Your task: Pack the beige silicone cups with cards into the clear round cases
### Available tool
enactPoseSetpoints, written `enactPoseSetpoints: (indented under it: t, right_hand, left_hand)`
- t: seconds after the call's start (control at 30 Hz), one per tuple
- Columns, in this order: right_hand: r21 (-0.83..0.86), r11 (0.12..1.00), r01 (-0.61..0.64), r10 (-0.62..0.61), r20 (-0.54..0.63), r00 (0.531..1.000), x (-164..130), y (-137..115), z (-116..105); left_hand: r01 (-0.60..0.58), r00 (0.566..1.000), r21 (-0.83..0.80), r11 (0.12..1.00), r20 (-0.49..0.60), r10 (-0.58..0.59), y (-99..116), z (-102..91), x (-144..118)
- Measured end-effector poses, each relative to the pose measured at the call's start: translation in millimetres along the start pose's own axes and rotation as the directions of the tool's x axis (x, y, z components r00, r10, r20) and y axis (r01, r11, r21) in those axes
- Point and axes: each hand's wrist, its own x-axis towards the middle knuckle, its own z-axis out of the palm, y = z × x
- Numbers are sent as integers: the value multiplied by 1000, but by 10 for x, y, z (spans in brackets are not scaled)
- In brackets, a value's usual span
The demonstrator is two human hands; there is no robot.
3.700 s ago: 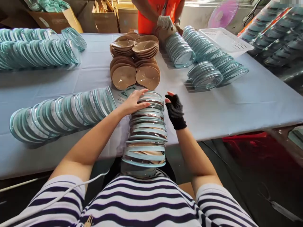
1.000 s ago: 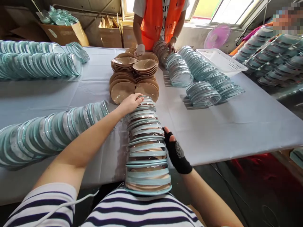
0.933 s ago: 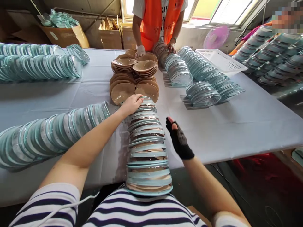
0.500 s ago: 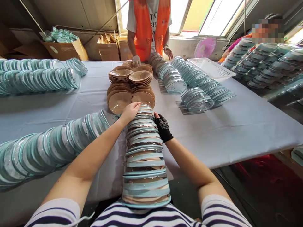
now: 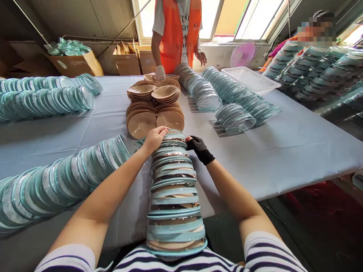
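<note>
A long row of clear round pouches with teal trim (image 5: 173, 189) runs from my body towards the table's middle, with tan pieces showing inside. My left hand (image 5: 155, 139), bare, is closed over the far left edge of the row. On the opposite side my right hand (image 5: 198, 148), in a black dotted fingerless glove, pinches the edge of a far pouch with thumb and fingers; its fingertips are partly hidden. Just beyond both hands lie stacks of tan bra cups (image 5: 141, 124), shaped like shallow bowls.
Another row of teal-trimmed pouches (image 5: 68, 177) lies to my left, and more rows (image 5: 51, 100) behind it. Further pouches (image 5: 235, 118) and a white basket (image 5: 251, 78) stand at the right. Across the table a co-worker in an orange vest (image 5: 180, 37) has a gloved hand at the cups.
My right hand has turned slightly outward and shifted a little to the right at the row's end. My left hand stays on the pouches. The view has shifted slightly.
</note>
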Motion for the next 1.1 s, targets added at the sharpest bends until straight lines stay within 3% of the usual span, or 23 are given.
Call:
enactPoseSetpoints:
  t: [0.17,0.4,0.5,0.67,0.8,0.93,1.1]
  right_hand:
    - [-60,998,-30,40,175,984,106,-137,-123]
    - [-179,983,-31,36,26,999,251,-92,-117]
    - [-131,983,-125,137,82,987,213,-33,-93]
    - [-83,935,-344,349,387,854,116,7,-137]
    - [-101,914,-393,393,459,797,156,1,-192]
    - [-144,924,-355,382,423,822,162,22,-287]
    - [-229,949,-218,280,292,914,73,58,-339]
  left_hand:
    - [-12,999,22,1000,48,11,4,3,20]
    - [43,994,-63,997,103,-37,26,37,68]
    - [73,985,-90,993,162,-57,20,4,136]
    - [179,939,-97,979,315,-140,28,-111,275]
    - [241,894,-128,962,415,-169,54,-168,316]
    - [246,882,-143,959,444,-160,77,-188,315]
    - [250,860,-144,957,487,-152,114,-220,316]
